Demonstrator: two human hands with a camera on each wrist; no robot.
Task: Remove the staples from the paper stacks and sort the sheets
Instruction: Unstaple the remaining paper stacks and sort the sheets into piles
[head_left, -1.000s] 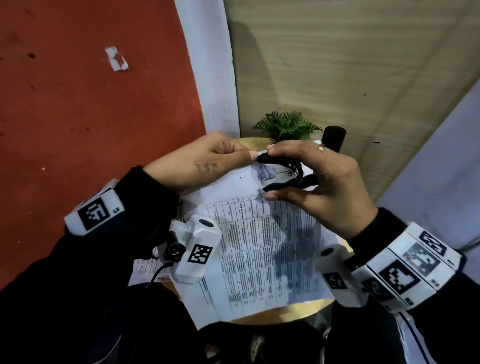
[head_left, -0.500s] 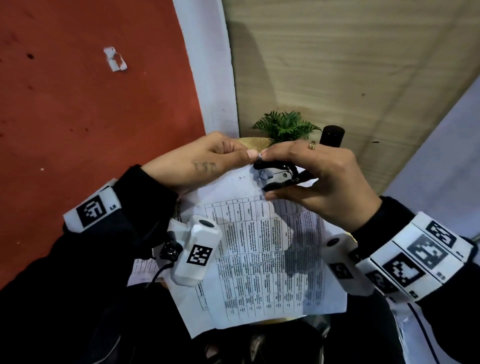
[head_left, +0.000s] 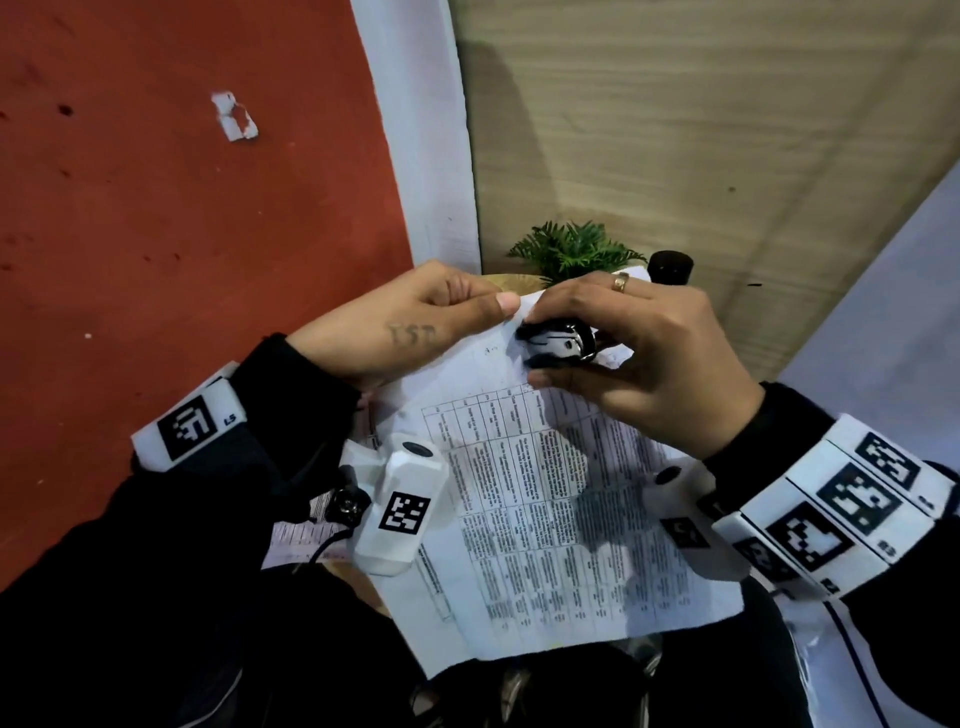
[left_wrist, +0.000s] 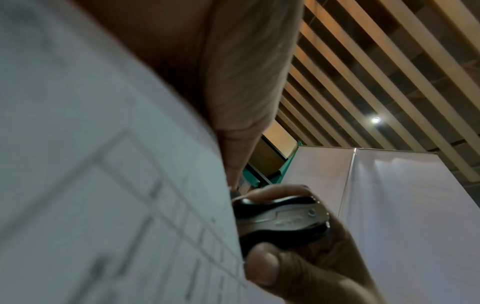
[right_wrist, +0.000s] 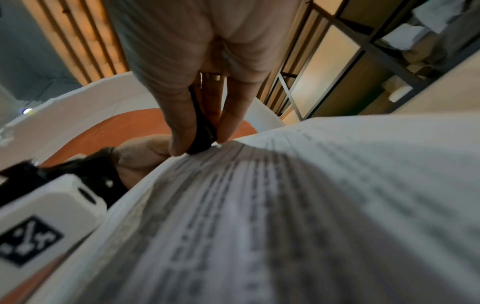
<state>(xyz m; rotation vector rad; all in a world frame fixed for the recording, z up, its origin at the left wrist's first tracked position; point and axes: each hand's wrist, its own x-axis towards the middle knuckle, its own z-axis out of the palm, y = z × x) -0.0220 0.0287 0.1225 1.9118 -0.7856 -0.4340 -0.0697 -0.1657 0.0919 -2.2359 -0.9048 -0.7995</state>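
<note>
At nine o'clock in the head view lies the red floor (head_left: 156, 234), with a torn white scrap (head_left: 234, 117) up toward eleven. Just left of centre the left hand (head_left: 410, 325) pinches the top corner of the paper stack (head_left: 545, 519), thumb tip pressed on the sheet's edge, fingers curled beneath. The stack slopes from that corner down toward six o'clock, its printed table facing up, lifted clear of the round wooden bench (head_left: 514, 283), whose rim shows at twelve. Touching the same corner, just right of the left thumb, sits the black-and-metal staple remover (head_left: 558, 343), its tips against the paper. The right hand (head_left: 649, 364) closes around it at two o'clock, thumb below and fingers above, a ring on one finger. Behind the hands at twelve stand a small green plant (head_left: 571, 249) and a black cylinder (head_left: 670, 266).
</note>
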